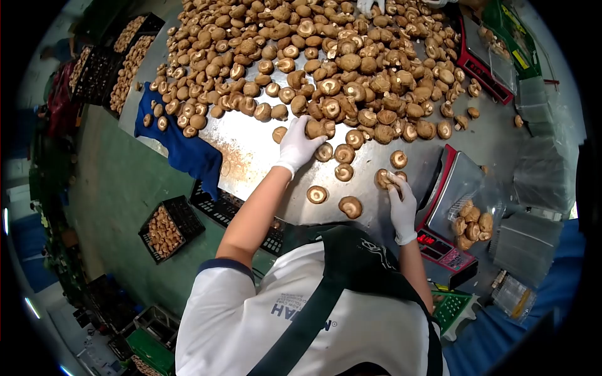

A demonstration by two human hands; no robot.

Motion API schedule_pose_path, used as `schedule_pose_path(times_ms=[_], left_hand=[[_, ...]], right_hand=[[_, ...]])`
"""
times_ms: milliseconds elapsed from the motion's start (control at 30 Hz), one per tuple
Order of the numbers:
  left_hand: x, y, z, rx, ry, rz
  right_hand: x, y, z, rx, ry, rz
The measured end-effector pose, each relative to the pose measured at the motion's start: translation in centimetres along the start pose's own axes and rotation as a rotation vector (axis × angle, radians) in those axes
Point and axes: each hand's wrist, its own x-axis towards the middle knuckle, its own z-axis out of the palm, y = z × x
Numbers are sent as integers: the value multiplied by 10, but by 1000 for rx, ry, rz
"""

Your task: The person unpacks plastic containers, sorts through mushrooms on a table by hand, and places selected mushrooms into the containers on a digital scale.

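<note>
Counter: steel, brown-stained; mushrooms heaped toward its far edge.
Hands: our left hand grips a mushroom, our right hand another.
Floor: green, bearing a crate.

From here, bench bright, glare near its left edge, strip lights beyond, floor dimmer, fisheye-curved surroundings, black corners.

The top edge cuts off the mushroom pile and a co-worker's glove. The near scale's display is too small to read.
</note>
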Motion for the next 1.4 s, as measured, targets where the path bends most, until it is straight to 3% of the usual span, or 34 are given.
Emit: schedule_pose_path(times_ms=[133, 233, 433, 467, 600, 700, 733, 767, 833, 933, 1033, 1100, 1167, 1267, 1367, 1400], left_hand=[[-43, 1, -23, -190, 9, -51], [-89, -9, -54, -244, -100, -87], [-148, -45, -97, 293, -384, -317], [-151, -50, -100, 360, -449, -345], [-154, -81, -102, 398, -513, -390], [-150, -92, -103, 367, -500, -377], [-146, -92, -105, 358, -510, -385], [-142, -90, -107, 341, -489, -384], [-131, -79, -115, 381, -460, -373], [-115, -60, -114, 488, -344, -247], [-94, -37, -90, 20, -279, -185], [-88, 1, -72, -604, -379, -320], [-80, 33, -38, -738, -425, -107], [-85, 95, -12, -1000, -669, -219], [-92, 112, 15, -1186, -855, -251], [-96, 120, 20, -1208, -859, -293]], right_hand=[[-4, -12, 20, 150, -119, 80], [12, -39, 33, -10, -199, -31], [62, -52, 85, -632, -253, -387], [66, -53, 94, -594, -312, -274], [79, -33, 102, -387, -291, -227], [82, -29, 87, 212, -295, 101], [80, -37, 74, 415, -288, 394], [78, -29, 64, 716, -292, 519], [74, -11, 45, 1077, -450, 532], [60, -10, 23, 1223, -430, 656], [45, -11, 9, 1271, -387, 691], [37, -15, 3, 1334, -447, 673], [24, -34, -8, 1246, -439, 400], [3, -43, -16, 1161, -276, 271], [-8, -59, -29, 583, -209, 56], [-11, -65, -32, 533, -185, -72]])
